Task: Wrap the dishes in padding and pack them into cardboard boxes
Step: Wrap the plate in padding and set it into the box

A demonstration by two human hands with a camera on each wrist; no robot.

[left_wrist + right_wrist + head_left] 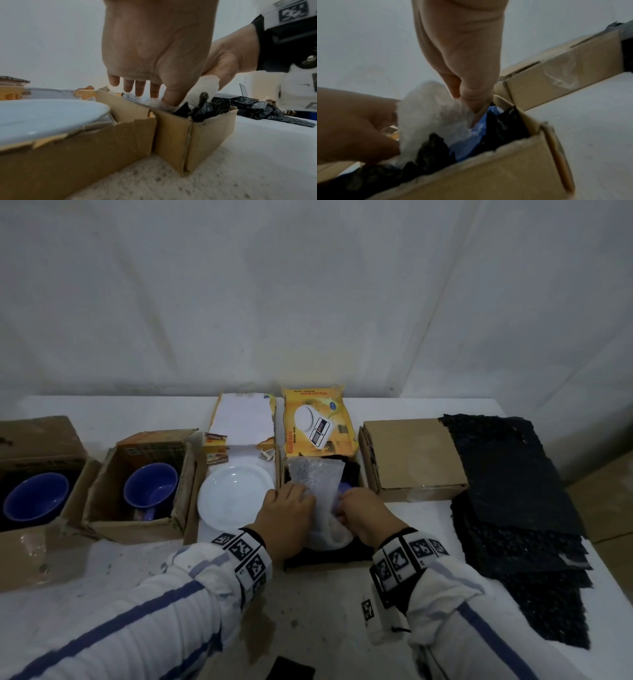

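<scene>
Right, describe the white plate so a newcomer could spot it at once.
Start at the row of cardboard boxes on the white table. Just left of the open box where both hands are working the bubble wrap stands another open box. The white plate lies in it, bare and unwrapped, the only white dish; the boxes further left hold blue cups.

"Electronic Kitchen scale" in red on yellow box flap (318,422). "450g" on torn tag (265,455) beside white plate (236,496). Other print too blurred.
</scene>
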